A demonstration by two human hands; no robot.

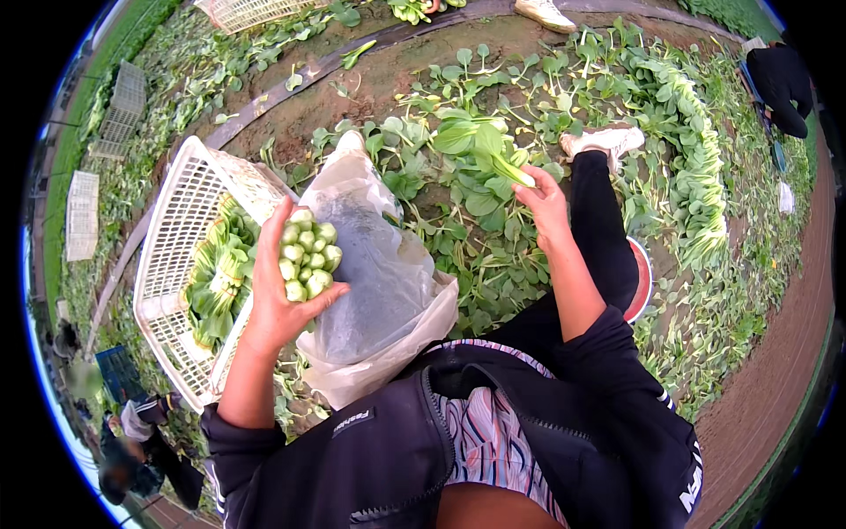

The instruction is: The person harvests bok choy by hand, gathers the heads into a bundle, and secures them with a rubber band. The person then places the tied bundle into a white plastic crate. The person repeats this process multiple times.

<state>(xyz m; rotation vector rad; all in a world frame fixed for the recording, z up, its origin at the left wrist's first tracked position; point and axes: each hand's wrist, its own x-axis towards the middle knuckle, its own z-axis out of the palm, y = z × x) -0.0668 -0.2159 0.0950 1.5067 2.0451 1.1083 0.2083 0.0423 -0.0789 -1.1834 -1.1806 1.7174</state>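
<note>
My left hand [275,300] is closed round a bunch of bok choy [308,254], its pale cut stem ends facing up and its leaves mostly hidden below. The bunch is beside the inner edge of a white plastic crate [150,282]. Inside the crate lie tied bok choy bundles [218,282]. Further right, my right hand [548,212] pinches a green bok choy [493,152] by its stem end, leaves pointing away to the upper left. Clear plastic sheeting [361,282] covers my left leg, between the two hands.
Cut bok choy lies in a long row [701,159] on the right, and loose leaves [485,256] cover the soil ahead. More crates [82,216] stand at far left. Co-workers [780,88] are at the right and lower left edges. A red-and-white rounded object [641,278] shows under my right leg.
</note>
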